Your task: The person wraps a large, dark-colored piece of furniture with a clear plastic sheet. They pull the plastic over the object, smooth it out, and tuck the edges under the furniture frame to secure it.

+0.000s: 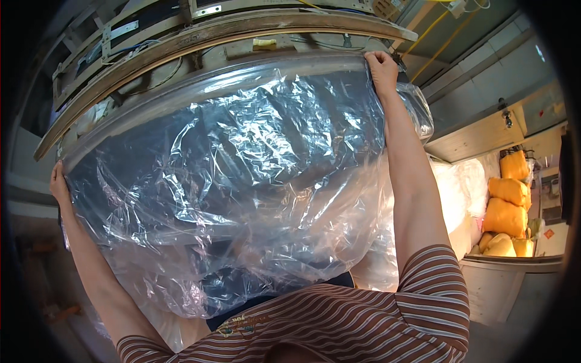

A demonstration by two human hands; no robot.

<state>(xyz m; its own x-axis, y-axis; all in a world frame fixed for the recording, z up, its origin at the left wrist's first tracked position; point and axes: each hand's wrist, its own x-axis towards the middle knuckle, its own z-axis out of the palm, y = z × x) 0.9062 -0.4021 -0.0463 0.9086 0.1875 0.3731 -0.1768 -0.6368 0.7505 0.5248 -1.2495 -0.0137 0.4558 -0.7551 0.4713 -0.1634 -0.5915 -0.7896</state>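
Note:
A wide sheet of clear, crinkled plastic film [242, 145] spans the space in front of me, hanging down toward my body. My left hand [59, 184] is closed on its far left corner. At the far right, my right hand [381, 71] pinches the same far edge, arm stretched out. Between the two hands the edge runs nearly straight, along a wooden beam. Bright reflections hide what lies under the film, though something dark shows through.
A curved-looking wooden beam [242, 27] crosses beyond the film, with metal brackets and wires behind it. A small yellowish piece [264, 43] lies near it. Stacked orange bundles [507, 199] stand at the right, past a wooden board [478, 134]. Yellow cables [426, 33] hang at the upper right.

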